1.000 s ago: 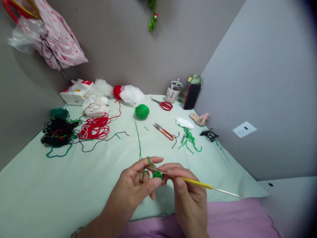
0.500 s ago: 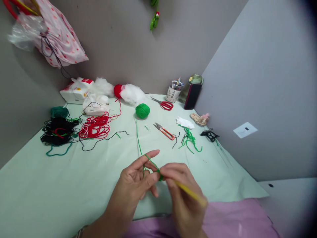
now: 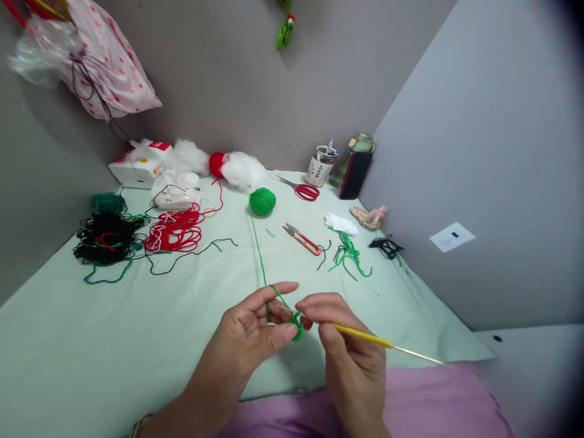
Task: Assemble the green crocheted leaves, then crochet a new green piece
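Observation:
Between thumb and fingers, my left hand (image 3: 253, 331) pinches a small green crochet piece (image 3: 297, 328). Green yarn (image 3: 260, 252) runs over the raised left index finger and back to a green yarn ball (image 3: 262, 202). My right hand (image 3: 349, 347) grips a crochet hook (image 3: 365, 335) by its yellow handle, its thin metal shaft sticking out past the palm at the lower right. The hook's front tip passes through the green piece and reaches toward my left fingers.
Orange thread snips (image 3: 305, 240) and red-handled scissors (image 3: 305, 191) lie beyond my hands. Green yarn scraps (image 3: 350, 255) sit at the right. Tangled red yarn (image 3: 176, 231) and black yarn (image 3: 107, 238) lie at the left. A pen cup (image 3: 318, 171) and a phone (image 3: 356, 175) stand at the back.
My right hand has turned and moved slightly right, so the hook now shows its full length, tilted flatter. The hook tip is now visible at the green piece. My left hand stays nearly in place.

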Demonstrator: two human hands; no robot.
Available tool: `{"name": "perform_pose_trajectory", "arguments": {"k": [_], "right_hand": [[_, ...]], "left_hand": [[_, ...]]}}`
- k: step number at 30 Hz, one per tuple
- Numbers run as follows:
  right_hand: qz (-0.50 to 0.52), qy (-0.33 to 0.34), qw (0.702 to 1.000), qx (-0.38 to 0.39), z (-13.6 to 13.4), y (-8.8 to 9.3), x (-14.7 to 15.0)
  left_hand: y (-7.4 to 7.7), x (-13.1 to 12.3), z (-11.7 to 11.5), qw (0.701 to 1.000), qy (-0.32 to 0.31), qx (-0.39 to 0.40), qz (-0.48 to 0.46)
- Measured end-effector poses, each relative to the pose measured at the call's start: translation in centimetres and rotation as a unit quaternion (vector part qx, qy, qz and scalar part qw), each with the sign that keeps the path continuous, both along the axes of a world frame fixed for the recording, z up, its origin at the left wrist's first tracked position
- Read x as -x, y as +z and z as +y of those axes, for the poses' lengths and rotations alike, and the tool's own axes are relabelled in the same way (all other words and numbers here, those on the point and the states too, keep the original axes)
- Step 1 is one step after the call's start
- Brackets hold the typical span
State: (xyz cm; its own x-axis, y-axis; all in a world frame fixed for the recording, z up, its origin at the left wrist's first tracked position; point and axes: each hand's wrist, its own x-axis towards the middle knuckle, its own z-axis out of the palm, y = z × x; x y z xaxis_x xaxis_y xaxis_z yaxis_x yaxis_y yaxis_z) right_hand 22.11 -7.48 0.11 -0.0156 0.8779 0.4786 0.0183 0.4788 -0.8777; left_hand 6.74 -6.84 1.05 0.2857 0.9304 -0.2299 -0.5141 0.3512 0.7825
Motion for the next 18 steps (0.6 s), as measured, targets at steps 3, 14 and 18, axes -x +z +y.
{"name": "perform_pose_trajectory", "arguments": {"k": [3,14,18], "right_hand": [[0.003,0.006,1.000,0.006,-0.13,-0.03,-0.14],[0.040,-0.023,0.999,0.002,-0.05,-0.31,-0.07],[0.105,0.000,0.993,0.055,0.17,-0.36,-0.14]], "left_hand": [[-0.23,0.07,0.01,1.000,-0.002,-0.012,-0.006],[-0.22,0.12,-0.06,1.000,0.002,-0.021,0.010],[0.12,0.15,-0.12,1.000,0.015,-0.018,0.020]]}}
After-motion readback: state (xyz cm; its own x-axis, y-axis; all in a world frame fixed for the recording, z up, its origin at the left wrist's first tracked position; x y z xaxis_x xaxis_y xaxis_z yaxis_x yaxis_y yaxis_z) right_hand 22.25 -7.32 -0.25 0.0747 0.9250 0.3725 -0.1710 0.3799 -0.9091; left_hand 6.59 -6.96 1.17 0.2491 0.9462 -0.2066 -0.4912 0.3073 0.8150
